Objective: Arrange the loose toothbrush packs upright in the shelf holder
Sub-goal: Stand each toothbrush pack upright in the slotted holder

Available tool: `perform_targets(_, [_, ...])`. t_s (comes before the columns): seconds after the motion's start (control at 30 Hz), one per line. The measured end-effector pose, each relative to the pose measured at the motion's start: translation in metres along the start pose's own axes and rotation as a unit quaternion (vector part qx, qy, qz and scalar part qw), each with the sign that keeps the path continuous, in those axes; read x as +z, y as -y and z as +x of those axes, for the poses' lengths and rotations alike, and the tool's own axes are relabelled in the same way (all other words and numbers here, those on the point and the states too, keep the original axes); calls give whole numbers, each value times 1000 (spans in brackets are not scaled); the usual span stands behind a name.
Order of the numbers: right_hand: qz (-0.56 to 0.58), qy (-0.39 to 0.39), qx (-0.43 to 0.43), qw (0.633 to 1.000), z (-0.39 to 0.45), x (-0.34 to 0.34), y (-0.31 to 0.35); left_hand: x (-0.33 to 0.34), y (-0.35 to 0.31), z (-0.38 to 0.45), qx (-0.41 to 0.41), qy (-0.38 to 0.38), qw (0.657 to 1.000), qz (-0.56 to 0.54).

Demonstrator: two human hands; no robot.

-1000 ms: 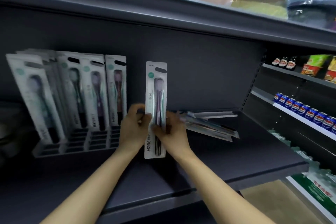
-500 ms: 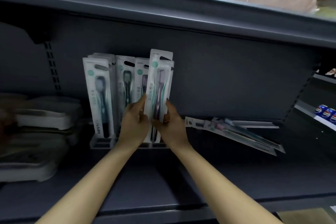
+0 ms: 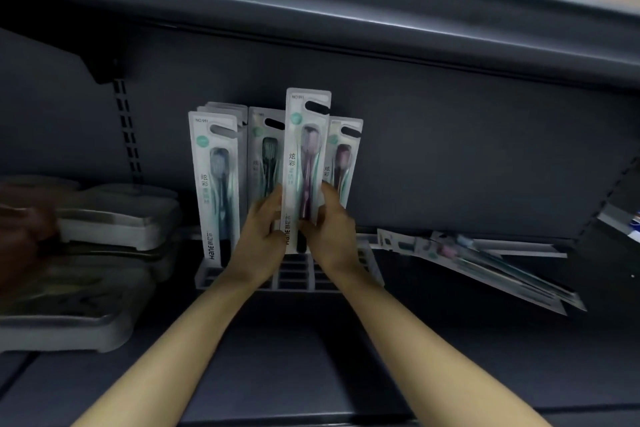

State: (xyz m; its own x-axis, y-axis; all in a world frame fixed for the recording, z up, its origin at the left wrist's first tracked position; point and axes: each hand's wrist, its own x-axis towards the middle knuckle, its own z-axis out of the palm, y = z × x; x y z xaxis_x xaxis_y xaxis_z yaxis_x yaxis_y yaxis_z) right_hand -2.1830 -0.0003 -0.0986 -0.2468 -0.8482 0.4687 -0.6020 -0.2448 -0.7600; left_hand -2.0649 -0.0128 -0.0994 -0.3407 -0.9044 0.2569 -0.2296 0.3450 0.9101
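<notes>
Both hands, left hand (image 3: 258,232) and right hand (image 3: 329,225), grip one toothbrush pack (image 3: 304,163), now moved over to the holder (image 3: 294,277), nearly slotted in.

A white and mint-green toothbrush pack (image 3: 304,163) is showing a purple brush; its neighbours (image 3: 214,184) are showing dark blue, green and maroon. The shelf (image 3: 311,357) is looking dark grey.

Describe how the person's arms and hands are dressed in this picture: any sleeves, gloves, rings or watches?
Both forearms are bare up to the frame's bottom edge, no sleeves showing. The left hand and right hand wear no gloves. No ring, watch or bracelet is visible on the sides facing the camera.
</notes>
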Motion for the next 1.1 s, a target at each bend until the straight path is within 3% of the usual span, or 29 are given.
perform_targets(0.33, [-16,-7,6,1000,3,14,-15,3,12,1,-2,-20,1000,-13])
perform_targets(1.1, [-65,3,51,997,0,26,-29,9,26,6,-42,34,997,59])
